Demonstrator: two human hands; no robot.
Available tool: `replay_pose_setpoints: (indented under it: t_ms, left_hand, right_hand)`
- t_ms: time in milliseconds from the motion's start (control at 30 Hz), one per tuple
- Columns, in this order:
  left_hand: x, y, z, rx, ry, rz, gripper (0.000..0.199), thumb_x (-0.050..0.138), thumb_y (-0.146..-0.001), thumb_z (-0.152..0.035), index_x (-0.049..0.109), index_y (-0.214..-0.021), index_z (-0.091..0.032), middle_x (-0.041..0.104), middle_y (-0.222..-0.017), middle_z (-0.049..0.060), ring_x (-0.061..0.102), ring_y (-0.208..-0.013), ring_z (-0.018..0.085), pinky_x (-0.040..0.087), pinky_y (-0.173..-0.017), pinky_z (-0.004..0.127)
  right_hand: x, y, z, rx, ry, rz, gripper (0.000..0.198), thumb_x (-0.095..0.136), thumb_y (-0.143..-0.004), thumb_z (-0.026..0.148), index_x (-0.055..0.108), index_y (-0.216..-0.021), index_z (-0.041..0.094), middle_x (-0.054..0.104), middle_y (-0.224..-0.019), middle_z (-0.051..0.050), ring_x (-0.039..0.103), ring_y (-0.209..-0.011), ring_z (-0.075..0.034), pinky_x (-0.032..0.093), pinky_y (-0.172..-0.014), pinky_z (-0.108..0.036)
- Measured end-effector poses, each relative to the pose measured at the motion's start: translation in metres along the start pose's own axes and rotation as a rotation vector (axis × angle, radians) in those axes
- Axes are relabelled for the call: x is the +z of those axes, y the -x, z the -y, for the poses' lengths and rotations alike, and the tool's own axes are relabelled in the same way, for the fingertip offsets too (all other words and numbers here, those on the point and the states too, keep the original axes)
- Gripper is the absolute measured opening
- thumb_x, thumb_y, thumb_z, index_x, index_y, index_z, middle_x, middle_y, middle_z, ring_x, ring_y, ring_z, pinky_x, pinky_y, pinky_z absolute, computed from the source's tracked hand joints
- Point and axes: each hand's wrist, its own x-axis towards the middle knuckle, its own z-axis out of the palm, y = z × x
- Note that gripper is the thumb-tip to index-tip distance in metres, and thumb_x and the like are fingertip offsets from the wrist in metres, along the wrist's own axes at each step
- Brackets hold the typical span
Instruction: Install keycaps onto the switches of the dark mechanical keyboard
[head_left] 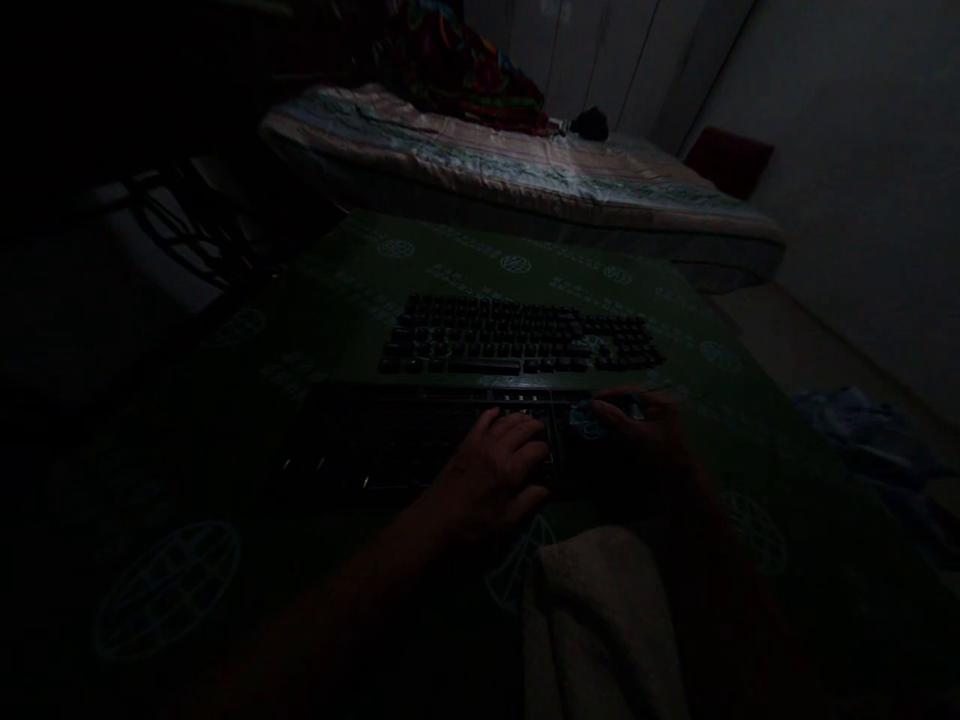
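The scene is very dark. My left hand (504, 465) rests on a black keyboard base (390, 435), its fingers bent and slightly apart over the middle of it. At the base's right part is my right hand (645, 425), thumb and fingers closed together in a pinch. By its fingertips shows a small bluish patch (586, 418); what it is, I cannot make out. Beyond the base, loose black keycaps (484, 335) lie in rows laid out like a keyboard. A light cloth (604, 620) is close to me, below and between my hands.
A green cover (450, 265) printed with pale globes lies over the table. Behind it stands a bed with a striped mattress (525, 175), a dark red patterned blanket (472, 75) on top. Bluish fabric (870, 430) lies at the right, and a pale wall rises there.
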Motion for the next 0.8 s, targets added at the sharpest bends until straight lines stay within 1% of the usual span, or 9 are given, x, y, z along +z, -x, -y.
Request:
replay_pose_setpoints:
  t_ms: [100,133,233,300,400,467,567,733,800]
  left_hand:
    - [-0.001,-0.001,-0.001,0.000,0.007,-0.008,0.029,0.060,-0.080,-0.029,0.057,-0.106,-0.019,0.055,-0.129,0.011,0.045,-0.123,0.027,0.025,-0.107,0.052]
    - [-0.002,-0.001,-0.001,0.002,0.006,-0.011,0.028,0.059,-0.080,-0.029,0.057,-0.106,-0.019,0.056,-0.128,0.011,0.046,-0.123,0.027,0.026,-0.107,0.052]
    - [-0.002,0.000,-0.001,0.011,-0.001,-0.015,0.029,0.058,-0.081,-0.030,0.057,-0.107,-0.018,0.056,-0.127,0.012,0.046,-0.122,0.027,0.028,-0.106,0.052]
    - [-0.002,0.000,-0.001,0.013,-0.002,-0.016,0.029,0.058,-0.081,-0.030,0.057,-0.107,-0.018,0.055,-0.128,0.012,0.046,-0.123,0.028,0.028,-0.106,0.052]
    - [-0.001,0.000,-0.001,0.012,-0.002,-0.012,0.030,0.058,-0.081,-0.029,0.056,-0.108,-0.019,0.055,-0.129,0.012,0.045,-0.124,0.027,0.027,-0.107,0.053]
    - [-0.001,0.000,-0.001,0.011,-0.007,-0.003,0.029,0.058,-0.081,-0.030,0.056,-0.109,-0.019,0.055,-0.130,0.011,0.045,-0.124,0.028,0.027,-0.107,0.053]
    - [0.000,0.001,-0.001,0.007,-0.018,0.003,0.030,0.057,-0.082,-0.030,0.055,-0.109,-0.018,0.054,-0.131,0.012,0.044,-0.125,0.028,0.026,-0.107,0.054]
    - [0.000,0.001,0.000,0.009,-0.024,-0.002,0.028,0.057,-0.081,-0.029,0.056,-0.108,-0.018,0.054,-0.130,0.013,0.044,-0.125,0.029,0.026,-0.107,0.055]
    - [0.000,0.001,0.000,0.003,-0.014,0.002,0.028,0.057,-0.081,-0.028,0.056,-0.108,-0.019,0.054,-0.130,0.012,0.045,-0.125,0.028,0.026,-0.107,0.055]
  right_hand:
    - [0.003,-0.001,-0.004,-0.064,0.022,0.074,0.029,0.070,-0.066,0.046,0.072,-0.074,0.018,0.072,-0.075,-0.005,0.065,-0.069,-0.019,0.050,-0.062,-0.029]
    - [0.002,-0.002,-0.006,-0.066,0.038,0.074,0.029,0.071,-0.066,0.045,0.072,-0.075,0.018,0.072,-0.075,-0.005,0.065,-0.070,-0.019,0.051,-0.062,-0.030]
    - [-0.004,-0.005,-0.010,-0.024,0.061,0.015,0.031,0.072,-0.065,0.047,0.072,-0.075,0.018,0.072,-0.074,-0.005,0.065,-0.069,-0.020,0.050,-0.061,-0.031]
    - [-0.003,-0.005,-0.010,-0.022,0.054,0.002,0.030,0.071,-0.066,0.046,0.071,-0.075,0.018,0.072,-0.073,-0.005,0.065,-0.068,-0.020,0.050,-0.061,-0.031]
    - [0.005,-0.002,-0.007,-0.125,0.059,0.084,0.025,0.068,-0.071,0.043,0.072,-0.078,0.019,0.073,-0.078,-0.004,0.065,-0.072,-0.020,0.050,-0.067,-0.032]
    - [0.009,0.000,-0.005,-0.164,0.075,0.126,0.023,0.067,-0.072,0.041,0.072,-0.080,0.020,0.073,-0.080,-0.004,0.065,-0.074,-0.020,0.050,-0.070,-0.032]
    - [0.004,-0.002,-0.006,-0.116,0.103,0.111,0.024,0.068,-0.072,0.041,0.072,-0.080,0.019,0.073,-0.079,-0.004,0.065,-0.073,-0.020,0.050,-0.067,-0.032]
    - [-0.014,-0.006,-0.007,-0.039,0.069,-0.013,0.028,0.072,-0.064,0.045,0.072,-0.072,0.018,0.072,-0.075,-0.005,0.065,-0.071,-0.020,0.050,-0.064,-0.031]
    - [-0.016,-0.006,-0.007,-0.018,0.047,-0.005,0.031,0.073,-0.062,0.047,0.072,-0.071,0.018,0.071,-0.072,-0.005,0.064,-0.066,-0.019,0.049,-0.059,-0.030]
